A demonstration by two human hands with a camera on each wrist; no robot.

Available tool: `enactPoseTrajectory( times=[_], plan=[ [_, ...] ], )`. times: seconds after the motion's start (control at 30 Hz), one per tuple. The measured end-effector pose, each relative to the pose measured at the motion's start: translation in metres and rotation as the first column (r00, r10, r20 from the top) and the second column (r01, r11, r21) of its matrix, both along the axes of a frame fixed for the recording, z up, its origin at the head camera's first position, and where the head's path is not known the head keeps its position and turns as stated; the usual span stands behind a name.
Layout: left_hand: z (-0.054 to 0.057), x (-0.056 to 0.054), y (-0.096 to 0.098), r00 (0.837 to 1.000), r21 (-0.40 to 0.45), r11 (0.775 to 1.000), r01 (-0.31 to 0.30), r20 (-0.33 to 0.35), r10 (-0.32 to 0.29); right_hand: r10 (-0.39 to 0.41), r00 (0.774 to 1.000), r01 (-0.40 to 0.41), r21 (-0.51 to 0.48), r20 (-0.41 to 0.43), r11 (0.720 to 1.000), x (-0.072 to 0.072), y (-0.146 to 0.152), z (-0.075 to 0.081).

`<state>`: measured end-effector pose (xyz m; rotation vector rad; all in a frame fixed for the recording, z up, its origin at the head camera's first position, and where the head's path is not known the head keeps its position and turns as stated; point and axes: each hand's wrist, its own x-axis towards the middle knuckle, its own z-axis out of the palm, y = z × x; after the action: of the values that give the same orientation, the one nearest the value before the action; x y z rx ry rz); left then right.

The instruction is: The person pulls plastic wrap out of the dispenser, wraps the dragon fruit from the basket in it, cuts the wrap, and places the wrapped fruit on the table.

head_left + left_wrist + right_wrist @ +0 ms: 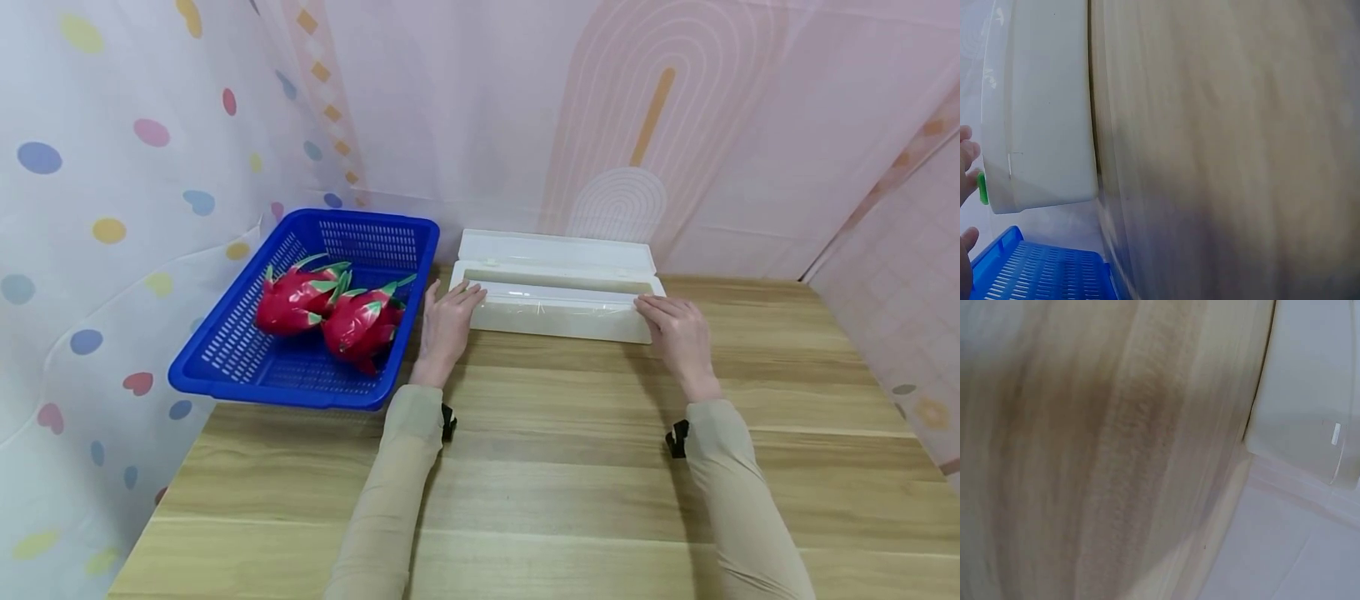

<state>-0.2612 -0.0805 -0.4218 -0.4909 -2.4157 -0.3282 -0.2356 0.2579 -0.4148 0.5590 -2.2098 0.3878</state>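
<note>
A long white cling film dispenser box (562, 320) lies at the back of the table with its lid (555, 250) raised. Clear cling film (542, 308) glints along the front edge. My left hand (446, 327) is at the box's left front corner, its fingertips bunched at the film's edge. At the right front corner, my right hand (681, 337) pinches the film's other end; its thumb is hidden. In the left wrist view, a small green piece (983, 188) shows beside my fingertips. No part of the right hand appears in the right wrist view.
Left of the box stands a blue plastic basket (281, 392) holding two dragon fruits (294, 302), red with green tips. The wood-grain table (555, 483) stretches in front. Patterned curtains (465, 108) hang behind and to the left.
</note>
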Motion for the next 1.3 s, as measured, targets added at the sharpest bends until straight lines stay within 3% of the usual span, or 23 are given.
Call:
enactPoseTrajectory(
  times=[0.27,0.73,1.03,1.3],
  plan=[
    [0.0,-0.002,0.0,0.999,0.02,1.0,0.019,-0.039,-0.019,0.021,1.0,-0.022,-0.053,-0.016,0.998,-0.003,0.002,0.002],
    [0.001,-0.006,0.001,0.993,0.05,0.996,0.075,-0.094,-0.07,-0.03,0.997,0.026,-0.061,-0.074,0.998,-0.008,0.0,0.005],
    [0.005,-0.013,0.001,0.974,0.049,0.988,0.147,-0.182,-0.136,-0.03,0.995,0.024,-0.063,-0.094,0.998,-0.01,-0.002,0.011],
    [0.009,-0.017,0.002,0.965,0.038,0.988,0.147,-0.227,-0.135,-0.031,0.997,0.025,-0.075,-0.076,0.997,-0.012,-0.004,0.015]
  ],
)
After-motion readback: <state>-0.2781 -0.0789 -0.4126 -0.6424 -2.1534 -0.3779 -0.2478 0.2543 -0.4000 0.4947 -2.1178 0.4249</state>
